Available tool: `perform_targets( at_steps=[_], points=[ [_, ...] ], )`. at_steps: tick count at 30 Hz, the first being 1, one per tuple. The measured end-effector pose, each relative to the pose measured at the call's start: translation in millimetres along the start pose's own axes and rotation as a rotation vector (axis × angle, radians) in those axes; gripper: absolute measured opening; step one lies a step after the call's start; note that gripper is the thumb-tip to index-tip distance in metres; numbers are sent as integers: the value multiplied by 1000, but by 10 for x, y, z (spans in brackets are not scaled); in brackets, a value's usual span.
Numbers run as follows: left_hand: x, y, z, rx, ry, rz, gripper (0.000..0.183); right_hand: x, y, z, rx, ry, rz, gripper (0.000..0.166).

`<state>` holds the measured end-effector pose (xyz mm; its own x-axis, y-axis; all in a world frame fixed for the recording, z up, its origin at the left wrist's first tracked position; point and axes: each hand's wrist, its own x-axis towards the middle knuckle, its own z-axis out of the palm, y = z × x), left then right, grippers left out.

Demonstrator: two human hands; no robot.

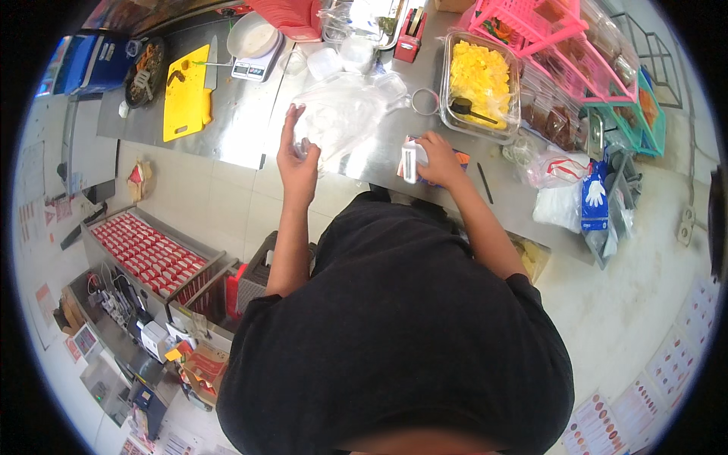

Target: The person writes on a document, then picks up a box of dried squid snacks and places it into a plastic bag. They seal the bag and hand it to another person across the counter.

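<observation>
A clear plastic bag point(347, 116) lies spread over the steel worktop in front of me. At its left edge is my left hand point(298, 156), thumb and fingers curved around some of the thin plastic. My right hand point(439, 159) grips a small white device point(410, 163) near the table's front edge. Under and behind that hand shows a blue and orange packet point(459, 159), mostly covered. Several clear plastic tubs point(357, 54) stand just beyond the bag. To the right of the bag is a round clear ring-shaped lid point(425, 101).
A glass dish of yellow food point(480, 74) with a black scoop point(472, 109) stands right; a black stick point(485, 183) lies below. Leftward are a yellow cutting board point(185, 94), a knife point(210, 68) and a kitchen scale point(250, 69). Pink baskets point(591, 68) and a red tape dispenser point(408, 37) stand behind.
</observation>
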<state>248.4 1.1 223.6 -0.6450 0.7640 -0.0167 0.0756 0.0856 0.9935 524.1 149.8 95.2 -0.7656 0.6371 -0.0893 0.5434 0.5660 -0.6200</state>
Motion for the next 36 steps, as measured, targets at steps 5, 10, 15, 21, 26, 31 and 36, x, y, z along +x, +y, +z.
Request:
perform_targets(
  at_steps=[5,10,15,21,26,31,36],
  points=[
    [-4,-123,-103,210,54,103,75,-204,279,289,228,264,154,41],
    [-44,-433,28,410,-42,227,66,-446,32,145,748,788,445,37],
    [-78,-523,380,501,-261,70,41,-773,-426,-527,-47,825,-47,33],
    [-102,-869,839,610,-718,-175,47,-980,-113,222,-281,448,-197,28],
    [-55,-1064,1120,565,-1072,-496,62,-1137,6,489,-209,434,-89,30],
    [-6,-1180,1311,351,-1136,-811,66,-978,-140,185,-59,642,0,33],
    [17,-915,1510,-71,-1024,-1095,54,-868,-267,-121,-143,618,-202,27]
  ],
)
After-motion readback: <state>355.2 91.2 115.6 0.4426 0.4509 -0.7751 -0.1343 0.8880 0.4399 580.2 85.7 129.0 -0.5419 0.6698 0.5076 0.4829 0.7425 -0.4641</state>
